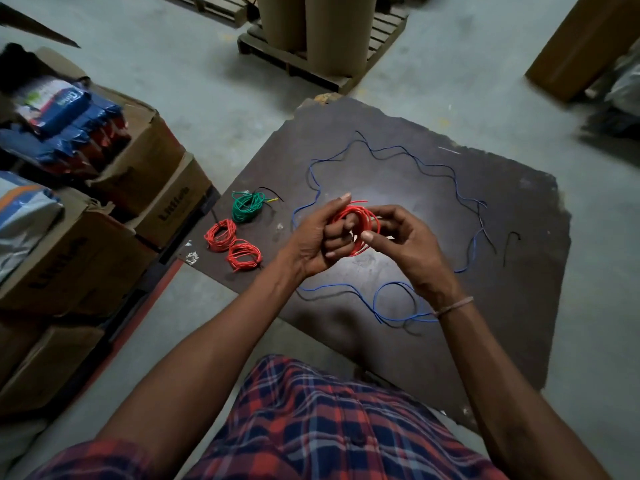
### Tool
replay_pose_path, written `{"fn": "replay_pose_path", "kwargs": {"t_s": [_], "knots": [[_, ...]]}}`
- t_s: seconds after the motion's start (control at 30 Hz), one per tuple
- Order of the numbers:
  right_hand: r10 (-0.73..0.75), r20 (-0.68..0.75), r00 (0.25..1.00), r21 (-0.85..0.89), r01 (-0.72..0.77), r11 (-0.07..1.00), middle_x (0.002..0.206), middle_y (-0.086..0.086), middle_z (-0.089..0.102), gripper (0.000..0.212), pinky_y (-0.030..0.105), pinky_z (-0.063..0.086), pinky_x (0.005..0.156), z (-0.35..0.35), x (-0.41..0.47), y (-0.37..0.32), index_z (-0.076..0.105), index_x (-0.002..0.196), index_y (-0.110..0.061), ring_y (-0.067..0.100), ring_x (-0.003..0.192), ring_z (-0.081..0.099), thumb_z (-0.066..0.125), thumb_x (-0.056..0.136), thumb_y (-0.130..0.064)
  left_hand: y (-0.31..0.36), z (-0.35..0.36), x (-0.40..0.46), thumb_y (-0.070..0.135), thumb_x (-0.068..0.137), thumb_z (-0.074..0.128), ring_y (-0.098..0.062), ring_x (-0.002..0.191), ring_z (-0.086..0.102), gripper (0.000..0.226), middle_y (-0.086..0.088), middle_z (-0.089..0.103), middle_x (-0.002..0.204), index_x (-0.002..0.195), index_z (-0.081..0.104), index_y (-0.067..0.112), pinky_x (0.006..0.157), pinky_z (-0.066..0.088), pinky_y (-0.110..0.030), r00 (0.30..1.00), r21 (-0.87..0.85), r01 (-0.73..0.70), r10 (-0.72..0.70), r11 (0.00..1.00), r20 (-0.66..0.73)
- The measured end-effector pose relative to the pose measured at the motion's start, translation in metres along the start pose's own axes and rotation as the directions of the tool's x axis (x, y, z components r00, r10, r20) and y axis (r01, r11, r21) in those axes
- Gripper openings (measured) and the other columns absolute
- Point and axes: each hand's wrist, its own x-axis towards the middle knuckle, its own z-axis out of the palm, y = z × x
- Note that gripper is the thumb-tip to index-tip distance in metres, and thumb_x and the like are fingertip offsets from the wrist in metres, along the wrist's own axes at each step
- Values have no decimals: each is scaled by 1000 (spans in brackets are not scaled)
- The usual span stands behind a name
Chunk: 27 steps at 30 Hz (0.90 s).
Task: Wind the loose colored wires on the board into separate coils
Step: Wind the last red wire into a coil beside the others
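Hands meet above the board (502, 209): our left hand (320, 237) curls its fingers through the red coil (360, 225), our right hand (398, 242) pinches its rim. We see the coil's ring standing nearly upright. Blue wire (391, 299) sprawls loose below.

A big, dark, flat wooden board (502, 209) lies on the grey floor (194, 98). On its left part sit 1 green wire coil (246, 206) and 2 red wire coils (220, 235) (243, 255), close together. A long loose blue wire (450, 174) and a thin black wire (512, 241) wiggle across it.
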Motion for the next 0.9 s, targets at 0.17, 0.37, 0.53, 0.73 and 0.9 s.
{"fn": "replay_pose_path", "kwargs": {"t_s": [0.17,0.37,0.53,0.73,0.9], "knots": [[49,27,998,121,-52,991,107,21,73,48,39,56,91,-20,-4,5,61,127,-11,28,99,69,83,84,-13,-9,11,14,36,105,44,-8,31,7,53,10,12,38,62,54,8,34,10,-18,997,24,74,-75,997,30],[92,-86,992,167,-77,983,105,27,72,47,48,55,94,-38,-14,22,52,124,-6,32,95,71,80,87,-3,-25,28,38,31,103,49,-6,29,14,45,9,23,39,64,51,9,31,17,-16,989,146,102,-86,984,-118],[82,-192,978,172,-49,984,101,24,72,48,43,58,93,-56,-22,33,49,125,-9,31,95,71,77,87,2,-42,47,64,24,98,55,-8,36,17,38,4,26,49,62,53,14,35,19,-17,958,321,44,50,946,-281],[106,-324,940,170,-52,984,96,22,73,44,35,57,87,-79,-27,51,51,122,-7,30,89,70,78,88,-1,-62,60,93,16,101,58,-7,38,21,30,5,33,50,74,47,22,36,18,-16,965,277,2,71,961,-252],[171,-293,941,220,-107,970,97,11,73,29,29,56,82,-113,-29,75,63,116,-11,18,90,69,77,91,-10,-84,66,117,20,104,56,-4,36,20,35,5,30,51,74,40,22,35,16,-14,973,219,38,13,975,-228]]}}
